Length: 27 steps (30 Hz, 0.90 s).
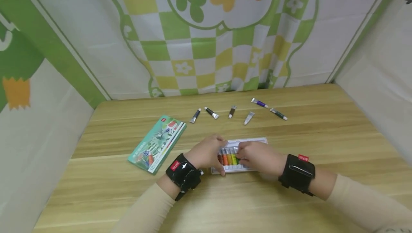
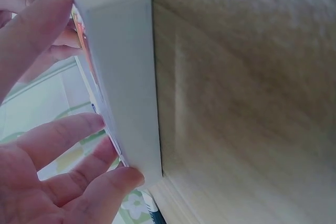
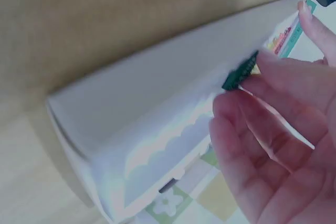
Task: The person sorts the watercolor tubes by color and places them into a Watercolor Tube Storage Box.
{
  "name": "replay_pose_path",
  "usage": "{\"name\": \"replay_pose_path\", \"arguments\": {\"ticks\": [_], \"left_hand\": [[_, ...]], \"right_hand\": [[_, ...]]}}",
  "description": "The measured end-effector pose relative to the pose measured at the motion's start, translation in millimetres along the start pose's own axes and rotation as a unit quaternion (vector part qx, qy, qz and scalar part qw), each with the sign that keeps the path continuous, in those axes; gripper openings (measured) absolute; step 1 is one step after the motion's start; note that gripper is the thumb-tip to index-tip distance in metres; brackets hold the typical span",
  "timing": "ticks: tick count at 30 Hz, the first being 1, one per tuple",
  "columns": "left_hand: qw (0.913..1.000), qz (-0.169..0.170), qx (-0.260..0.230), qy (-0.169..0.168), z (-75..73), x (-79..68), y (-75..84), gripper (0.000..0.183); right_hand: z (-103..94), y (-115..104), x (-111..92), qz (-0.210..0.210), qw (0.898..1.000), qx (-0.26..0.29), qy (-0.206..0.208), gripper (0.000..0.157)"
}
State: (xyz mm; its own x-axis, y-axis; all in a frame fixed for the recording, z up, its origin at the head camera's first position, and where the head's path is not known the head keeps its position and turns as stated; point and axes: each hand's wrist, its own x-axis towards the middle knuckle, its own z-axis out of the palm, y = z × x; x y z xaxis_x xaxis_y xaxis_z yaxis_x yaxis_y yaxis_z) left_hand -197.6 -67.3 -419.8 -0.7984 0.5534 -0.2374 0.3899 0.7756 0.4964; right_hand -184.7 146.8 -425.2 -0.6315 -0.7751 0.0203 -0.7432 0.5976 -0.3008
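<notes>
A white paint tray [image 1: 263,140] lies on the table with a row of several colour tubes [image 1: 229,157] in it, from brown through orange to yellow. My left hand [image 1: 207,152] grips the tray's left end, thumb at the near edge and fingers at the far edge; the left wrist view shows the tray's end wall [image 2: 123,77] between them. Over the tray's middle, my right hand [image 1: 262,157] pinches a green paint tube [image 3: 240,72] between thumb and fingers. Bare scalloped slots [image 3: 173,140] show to the right of that tube.
Behind the tray several loose tubes lie scattered, among them a purple one [image 1: 259,103], a brown one [image 1: 232,111] and a dark green one [image 1: 278,113]. A teal illustrated box [image 1: 157,143] lies at the left. A checked curtain [image 1: 206,57] hangs behind the wooden table [image 1: 206,204].
</notes>
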Motion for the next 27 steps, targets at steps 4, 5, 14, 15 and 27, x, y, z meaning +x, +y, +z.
{"name": "replay_pose_path", "arguments": {"ticks": [4,5,14,15,27], "left_hand": [[1.0000,0.000,-0.008,0.000,0.4,-0.2,-0.5,0.099],[0.9999,0.000,-0.010,-0.001,1.0,-0.3,-0.5,0.099],[1.0000,-0.006,-0.003,0.000,3.7,-1.8,-1.1,0.099],[1.0000,-0.007,-0.003,0.000,3.5,-1.9,-0.9,0.099],[0.9998,-0.013,0.014,0.004,3.5,-1.9,0.4,0.100]], "right_hand": [[-1.1,5.4,1.0,0.006,0.999,0.033,-0.007,0.014],[-1.4,8.1,0.6,0.010,0.998,0.053,-0.010,0.015],[-17.9,39.1,-2.8,0.040,0.984,0.162,-0.058,0.020],[-20.8,44.7,-2.8,0.055,0.984,0.163,-0.055,0.020],[-56.4,146.1,-15.6,0.235,0.961,0.107,0.098,0.022]]}}
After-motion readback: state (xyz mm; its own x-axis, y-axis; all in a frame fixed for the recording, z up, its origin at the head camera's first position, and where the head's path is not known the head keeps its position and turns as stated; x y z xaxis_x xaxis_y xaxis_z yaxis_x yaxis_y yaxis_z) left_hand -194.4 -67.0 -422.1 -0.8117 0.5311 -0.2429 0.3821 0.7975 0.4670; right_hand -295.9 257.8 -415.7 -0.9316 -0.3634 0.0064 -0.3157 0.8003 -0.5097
